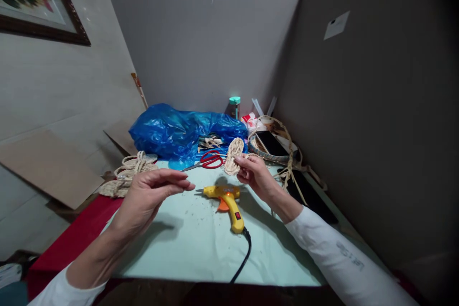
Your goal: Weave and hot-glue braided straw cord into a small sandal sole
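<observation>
Glue gun point(219, 192) on table point(193, 253), scissors point(202, 164) behind it, bag point(167, 129) behind scissors

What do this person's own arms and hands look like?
The left hand and right hand are gloveless. The left sleeve and right sleeve are white, ending short of the wrists; the right bears a grey marking, too blurred to read.

A person wears long white sleeves: the left sleeve point(73, 290) loosely creased, the right sleeve point(319, 236) bearing grey lettering point(350, 255) too blurred to read, both ending short of the bare left hand point(150, 196) and right hand point(254, 172).
</observation>
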A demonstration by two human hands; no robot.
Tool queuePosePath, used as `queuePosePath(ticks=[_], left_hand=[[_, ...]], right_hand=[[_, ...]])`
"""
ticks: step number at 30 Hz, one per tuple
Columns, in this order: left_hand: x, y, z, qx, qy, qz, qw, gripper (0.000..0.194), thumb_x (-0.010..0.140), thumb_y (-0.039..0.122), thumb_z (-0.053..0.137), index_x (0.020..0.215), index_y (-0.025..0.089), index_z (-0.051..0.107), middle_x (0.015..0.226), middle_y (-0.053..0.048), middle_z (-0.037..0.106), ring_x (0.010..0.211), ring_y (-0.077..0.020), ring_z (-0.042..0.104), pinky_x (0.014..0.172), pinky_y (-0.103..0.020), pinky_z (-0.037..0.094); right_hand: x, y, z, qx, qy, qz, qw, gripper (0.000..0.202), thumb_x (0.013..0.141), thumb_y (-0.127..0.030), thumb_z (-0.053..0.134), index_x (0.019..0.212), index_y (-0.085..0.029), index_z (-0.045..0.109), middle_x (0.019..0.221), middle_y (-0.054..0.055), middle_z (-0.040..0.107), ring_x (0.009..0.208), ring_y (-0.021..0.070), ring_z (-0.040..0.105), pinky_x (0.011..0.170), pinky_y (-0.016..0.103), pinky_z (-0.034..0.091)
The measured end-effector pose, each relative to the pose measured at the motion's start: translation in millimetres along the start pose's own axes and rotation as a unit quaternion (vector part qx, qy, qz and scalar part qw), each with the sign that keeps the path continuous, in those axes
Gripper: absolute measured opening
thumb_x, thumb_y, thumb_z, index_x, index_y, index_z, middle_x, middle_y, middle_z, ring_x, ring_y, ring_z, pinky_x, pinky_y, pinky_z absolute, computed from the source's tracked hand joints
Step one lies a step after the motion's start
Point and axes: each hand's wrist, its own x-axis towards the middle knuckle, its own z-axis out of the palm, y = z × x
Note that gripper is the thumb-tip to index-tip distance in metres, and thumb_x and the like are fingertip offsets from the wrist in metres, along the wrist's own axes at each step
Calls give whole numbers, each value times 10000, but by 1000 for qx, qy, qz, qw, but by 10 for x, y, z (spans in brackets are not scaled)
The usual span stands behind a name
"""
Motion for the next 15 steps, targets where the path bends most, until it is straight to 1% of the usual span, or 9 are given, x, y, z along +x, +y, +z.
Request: queuePosePath(ticks=[2, 4, 6, 8, 10, 12, 13, 14, 15], left_hand=[[8, -21, -8, -2, -1, 2, 1000, 184, 558, 172, 914, 702, 236, 819, 643, -11, 786, 647, -158, 766, 673, -175, 601], [14, -45, -43, 1, -8, -3, 1000, 183, 577, 175, 898, 734, 236, 828, 632, -11, 773, 584, -152, 742, 554, -163, 580], [30, -69, -85, 11, -23, -16, 1000, 158, 612, 217, 881, 763, 212, 836, 620, -35, 760, 456, -159, 686, 384, -182, 514], [61, -95, -110, 27, -49, -41, 998, 174, 662, 299, 854, 798, 191, 840, 605, -52, 744, 316, -155, 595, 262, -212, 414], [112, -122, -105, 46, -76, -63, 994, 231, 695, 366, 828, 846, 192, 840, 584, -45, 722, 247, -129, 521, 226, -202, 328], [176, -152, -67, 61, -97, -75, 991, 254, 715, 395, 814, 869, 195, 836, 538, -24, 681, 238, -79, 467, 250, -155, 251], [211, -167, -41, 65, -105, -78, 989, 258, 721, 398, 812, 873, 191, 834, 516, -14, 657, 242, -49, 430, 270, -134, 211], [244, -182, -14, 67, -111, -80, 988, 266, 726, 398, 812, 883, 185, 832, 492, -1, 627, 248, -23, 384, 288, -121, 177], [273, -197, 10, 69, -119, -85, 987, 281, 737, 407, 807, 904, 182, 829, 468, 17, 588, 258, -7, 342, 301, -116, 159]], right_hand=[[-12, -16, 3, 0, -4, -3, 1000, 350, 977, -352, 643, 1278, -177, 604, 1277, 97, 637, 1061, 245, 666, 881, 457, 582], [-33, -40, 14, -1, -12, -4, 1000, 348, 977, -353, 643, 1274, -176, 605, 1272, 96, 639, 1056, 243, 668, 878, 454, 583], [-55, -60, 28, -2, -20, -5, 1000, 344, 978, -354, 642, 1269, -175, 607, 1265, 95, 642, 1049, 241, 670, 873, 451, 584], [-74, -65, 42, -5, -28, -6, 1000, 336, 978, -354, 642, 1260, -173, 611, 1250, 92, 648, 1033, 236, 673, 862, 443, 588], [-86, -52, 57, -6, -36, -9, 999, 318, 978, -351, 642, 1237, -169, 619, 1213, 85, 660, 993, 222, 681, 831, 420, 595], [-93, -31, 72, -6, -45, -14, 999, 266, 982, -348, 638, 1167, -158, 637, 1104, 61, 680, 876, 181, 683, 745, 360, 597], [-96, -23, 81, -4, -50, -17, 999, 225, 982, -344, 637, 1097, -152, 645, 1004, 34, 678, 775, 148, 662, 673, 312, 580], [-100, -20, 90, -1, -53, -21, 998, 196, 975, -342, 644, 1001, -148, 643, 878, -2, 650, 662, 114, 610, 590, 261, 535], [-105, -22, 99, 2, -56, -24, 998, 207, 959, -345, 661, 896, -152, 622, 756, -39, 587, 566, 85, 528, 520, 220, 466]])
